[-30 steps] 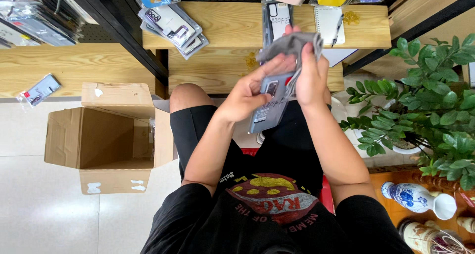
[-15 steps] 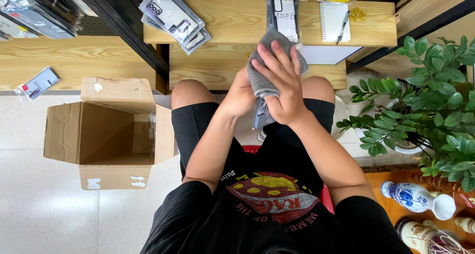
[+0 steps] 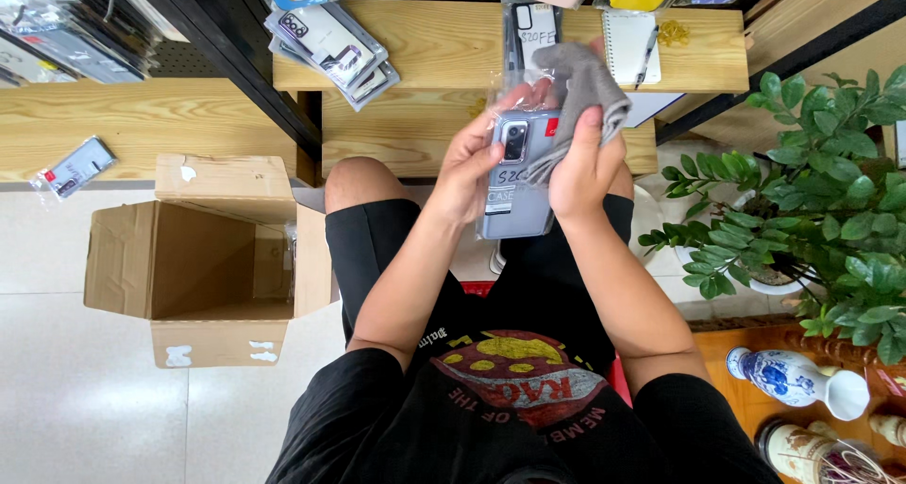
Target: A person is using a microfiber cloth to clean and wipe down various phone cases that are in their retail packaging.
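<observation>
My left hand (image 3: 469,168) grips the left edge of a packaged phone case (image 3: 514,187) in a clear plastic sleeve, held upright above my lap. Against the package's upper right, my right hand (image 3: 580,163) presses a grey cloth (image 3: 580,88). The cloth bunches above my right fingers and hides the package's top right corner. I sit in black shorts and a black printed shirt.
An open cardboard box (image 3: 203,262) stands on the floor at my left. Wooden shelves (image 3: 425,55) ahead carry several packaged phone cases (image 3: 330,45) and a notebook (image 3: 630,45). A potted green plant (image 3: 812,210) and a blue-and-white vase (image 3: 797,380) stand at right.
Both hands dropped from high in front of the shelf towards my lap, then settled a little left. The cloth that was wrapped over the package now sits at its upper right, showing the case's face.
</observation>
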